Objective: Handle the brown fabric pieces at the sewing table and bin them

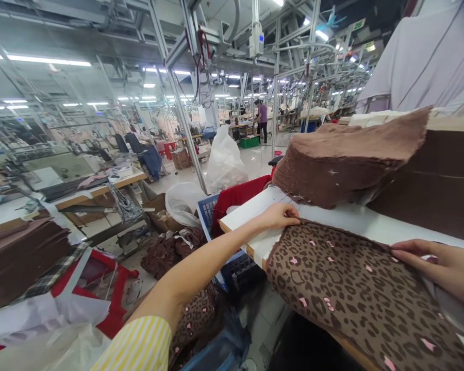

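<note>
Centre frame: left hand (280,215) pinching the far corner of leopard-print fabric (351,288); right hand (443,265), lower right, lying flat, fingers spread, pinning it smooth across the white table (332,214).

Around you stretches a factory hall: strip lights (48,61) glare overhead through metal rails (185,31), and the pale floor (255,159) shines. A wooden table (100,190) stands left, a red stool (112,288) lies nearer, chairs (129,141) wait beyond.
</note>
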The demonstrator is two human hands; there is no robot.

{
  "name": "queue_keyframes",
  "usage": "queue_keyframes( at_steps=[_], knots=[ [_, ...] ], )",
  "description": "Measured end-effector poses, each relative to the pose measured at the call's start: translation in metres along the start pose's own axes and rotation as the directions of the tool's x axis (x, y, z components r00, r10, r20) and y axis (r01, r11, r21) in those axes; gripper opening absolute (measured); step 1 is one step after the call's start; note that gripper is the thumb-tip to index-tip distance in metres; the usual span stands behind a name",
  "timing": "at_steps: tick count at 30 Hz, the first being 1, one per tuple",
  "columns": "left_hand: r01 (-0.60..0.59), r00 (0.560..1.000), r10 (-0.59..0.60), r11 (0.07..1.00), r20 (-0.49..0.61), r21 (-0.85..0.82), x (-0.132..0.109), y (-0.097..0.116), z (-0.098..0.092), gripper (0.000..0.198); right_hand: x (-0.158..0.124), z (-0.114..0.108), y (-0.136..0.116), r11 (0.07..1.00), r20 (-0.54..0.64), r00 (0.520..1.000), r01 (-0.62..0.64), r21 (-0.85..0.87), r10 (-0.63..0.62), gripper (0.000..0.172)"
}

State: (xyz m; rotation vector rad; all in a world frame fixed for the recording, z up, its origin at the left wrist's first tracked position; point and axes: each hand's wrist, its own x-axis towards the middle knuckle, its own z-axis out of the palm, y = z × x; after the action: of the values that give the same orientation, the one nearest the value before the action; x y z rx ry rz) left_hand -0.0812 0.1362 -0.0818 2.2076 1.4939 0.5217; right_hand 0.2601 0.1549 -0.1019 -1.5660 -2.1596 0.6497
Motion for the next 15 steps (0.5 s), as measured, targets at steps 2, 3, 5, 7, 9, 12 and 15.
queue_keyframes(
  at_steps=[2,3,5,7,9,12,15],
  knots=[
    [0.001,1.000,-0.001,1.000,-0.008,-0.012,-0.001,-0.001,0.001,0.026,-0.004,-0.003,-0.008,0.999,0.033,0.999,-0.042,-0.003,0.042,0.054],
    [0.001,1.000,-0.001,1.000,-0.012,-0.020,-0.002,0.000,0.001,0.026,-0.006,-0.003,-0.009,0.999,0.036,0.998,-0.042,-0.006,0.042,0.055],
    [-0.001,1.000,0.001,0.999,-0.023,-0.038,-0.004,0.000,0.001,0.026,-0.006,-0.001,-0.008,1.000,0.035,0.999,-0.026,-0.010,0.026,0.059],
    [-0.008,0.999,0.006,0.998,-0.038,-0.061,-0.005,0.001,0.001,0.026,-0.004,0.000,-0.006,1.000,0.049,0.999,-0.008,-0.009,0.009,0.061],
    [-0.023,0.998,0.017,0.995,-0.056,-0.093,-0.006,0.004,0.000,0.025,-0.003,0.000,-0.006,1.000,0.070,0.998,0.004,-0.004,-0.004,0.060],
    [-0.062,0.994,0.046,0.986,-0.101,-0.157,-0.013,0.011,-0.003,0.025,-0.009,-0.004,-0.011,1.000,0.066,0.998,0.002,0.007,-0.003,0.060],
    [-0.115,0.982,0.076,0.968,-0.174,-0.225,-0.042,0.022,-0.013,0.021,-0.033,-0.004,-0.022,1.000,-0.038,0.999,-0.008,0.015,0.008,0.065]
  ],
)
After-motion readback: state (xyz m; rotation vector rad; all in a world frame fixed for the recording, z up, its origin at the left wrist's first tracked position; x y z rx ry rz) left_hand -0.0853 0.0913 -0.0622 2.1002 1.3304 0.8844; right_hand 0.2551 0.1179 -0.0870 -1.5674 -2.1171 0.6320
